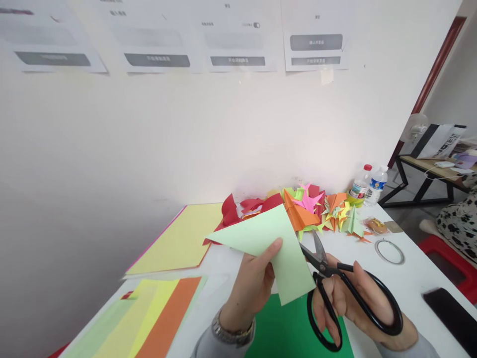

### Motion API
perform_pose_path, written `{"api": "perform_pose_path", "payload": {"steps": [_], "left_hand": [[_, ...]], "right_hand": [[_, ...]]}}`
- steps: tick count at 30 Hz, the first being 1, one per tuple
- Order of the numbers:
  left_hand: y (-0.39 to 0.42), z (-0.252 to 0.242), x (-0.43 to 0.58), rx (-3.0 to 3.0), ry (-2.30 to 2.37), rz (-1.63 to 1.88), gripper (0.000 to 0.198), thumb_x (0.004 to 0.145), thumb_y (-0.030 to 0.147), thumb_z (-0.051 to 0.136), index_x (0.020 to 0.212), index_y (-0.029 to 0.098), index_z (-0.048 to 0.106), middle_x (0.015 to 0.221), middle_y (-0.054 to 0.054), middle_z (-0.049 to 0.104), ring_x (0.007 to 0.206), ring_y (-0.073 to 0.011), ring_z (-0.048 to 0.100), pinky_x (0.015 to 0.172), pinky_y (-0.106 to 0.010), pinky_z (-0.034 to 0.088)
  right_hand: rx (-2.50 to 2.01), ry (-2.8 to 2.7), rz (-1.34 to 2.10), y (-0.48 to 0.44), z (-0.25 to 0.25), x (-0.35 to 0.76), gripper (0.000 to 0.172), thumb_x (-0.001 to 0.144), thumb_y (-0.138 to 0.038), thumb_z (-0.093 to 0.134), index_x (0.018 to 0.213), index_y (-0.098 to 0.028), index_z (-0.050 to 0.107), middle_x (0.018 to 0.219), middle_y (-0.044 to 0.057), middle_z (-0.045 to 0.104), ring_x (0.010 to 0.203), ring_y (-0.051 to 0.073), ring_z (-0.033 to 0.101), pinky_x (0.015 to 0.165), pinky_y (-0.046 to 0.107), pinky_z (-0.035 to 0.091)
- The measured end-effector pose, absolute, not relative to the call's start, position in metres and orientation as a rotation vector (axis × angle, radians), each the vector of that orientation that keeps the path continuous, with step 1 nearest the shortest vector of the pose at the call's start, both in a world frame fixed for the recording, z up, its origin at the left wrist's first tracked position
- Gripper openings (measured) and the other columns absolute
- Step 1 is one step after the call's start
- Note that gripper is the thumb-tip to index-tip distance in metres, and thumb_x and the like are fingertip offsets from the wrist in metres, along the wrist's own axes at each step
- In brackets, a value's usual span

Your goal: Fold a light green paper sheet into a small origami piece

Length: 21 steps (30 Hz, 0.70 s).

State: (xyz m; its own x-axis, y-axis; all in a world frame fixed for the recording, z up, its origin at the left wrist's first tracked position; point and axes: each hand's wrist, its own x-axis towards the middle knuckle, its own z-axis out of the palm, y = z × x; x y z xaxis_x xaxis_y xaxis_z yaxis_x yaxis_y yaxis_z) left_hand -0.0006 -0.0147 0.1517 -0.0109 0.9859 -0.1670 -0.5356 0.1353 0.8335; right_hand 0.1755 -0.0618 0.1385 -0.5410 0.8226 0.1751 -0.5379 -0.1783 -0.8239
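A folded sheet of pale green paper (286, 263), bent into a corner shape with a long point to the left, is pinched in my left hand (257, 278), thumb on top. My right hand (350, 298) holds black-handled scissors (323, 267), fingers through the loops. Their blades are parted and lie close to the paper's right edge; whether they touch it I cannot tell. Below both hands a green sheet (294, 328) lies on the white table (219, 266).
Folded paper planes and scraps (305, 209) are heaped along the wall. Coloured sheets (149, 313) and a yellow stack (179, 238) lie left. To the right are two bottles (375, 186), a tape roll (389, 251), a wrapped snack (375, 225) and a black phone-like object (450, 313).
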Motion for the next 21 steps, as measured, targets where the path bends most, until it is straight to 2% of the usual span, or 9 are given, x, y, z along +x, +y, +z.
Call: {"api": "perform_pose_path", "payload": {"steps": [6,12,15,18,21], "left_hand": [[-0.015,0.147,0.002,0.653,0.912,1.367,0.062,0.065,0.029,0.079,0.122,0.019,0.058,0.106,-0.009,0.071,0.095,-0.0267,0.067,0.077,-0.032,0.058],[-0.020,0.149,0.006,0.651,0.916,1.255,0.051,0.066,0.032,0.079,0.111,0.015,0.064,0.098,-0.009,0.073,0.086,-0.0255,0.070,0.070,-0.030,0.058],[-0.022,0.149,0.008,0.630,0.927,1.229,0.053,0.066,0.032,0.078,0.114,0.016,0.062,0.097,-0.009,0.073,0.084,-0.0251,0.070,0.065,-0.029,0.058],[-0.024,0.145,0.009,0.660,0.922,1.249,0.057,0.064,0.031,0.080,0.116,0.018,0.062,0.096,-0.008,0.073,0.082,-0.0241,0.069,0.062,-0.028,0.057],[-0.024,0.141,0.008,0.720,0.932,1.285,0.059,0.061,0.031,0.081,0.116,0.018,0.063,0.083,-0.006,0.074,0.075,-0.0230,0.069,0.061,-0.028,0.056]], "right_hand": [[-0.411,-1.119,1.859,-0.062,0.137,0.176,0.060,0.089,-0.063,0.033,0.059,-0.014,0.051,0.060,0.005,0.060,0.044,0.012,0.057,0.042,0.023,0.040],[-0.348,-1.015,1.880,-0.061,0.132,0.175,0.062,0.090,-0.062,0.032,0.055,-0.015,0.052,0.058,0.003,0.052,0.055,0.016,0.060,0.037,0.022,0.042],[-0.349,-1.035,1.893,-0.061,0.133,0.176,0.063,0.089,-0.064,0.032,0.059,-0.014,0.054,0.058,0.005,0.057,0.049,0.015,0.059,0.039,0.023,0.042],[-0.367,-1.056,1.927,-0.060,0.134,0.178,0.068,0.087,-0.069,0.028,0.063,-0.012,0.057,0.067,0.011,0.065,0.045,0.014,0.058,0.041,0.024,0.042],[-0.371,-1.043,1.970,-0.060,0.132,0.178,0.071,0.086,-0.072,0.026,0.059,-0.012,0.055,0.068,0.012,0.066,0.044,0.013,0.058,0.040,0.023,0.041]]}}
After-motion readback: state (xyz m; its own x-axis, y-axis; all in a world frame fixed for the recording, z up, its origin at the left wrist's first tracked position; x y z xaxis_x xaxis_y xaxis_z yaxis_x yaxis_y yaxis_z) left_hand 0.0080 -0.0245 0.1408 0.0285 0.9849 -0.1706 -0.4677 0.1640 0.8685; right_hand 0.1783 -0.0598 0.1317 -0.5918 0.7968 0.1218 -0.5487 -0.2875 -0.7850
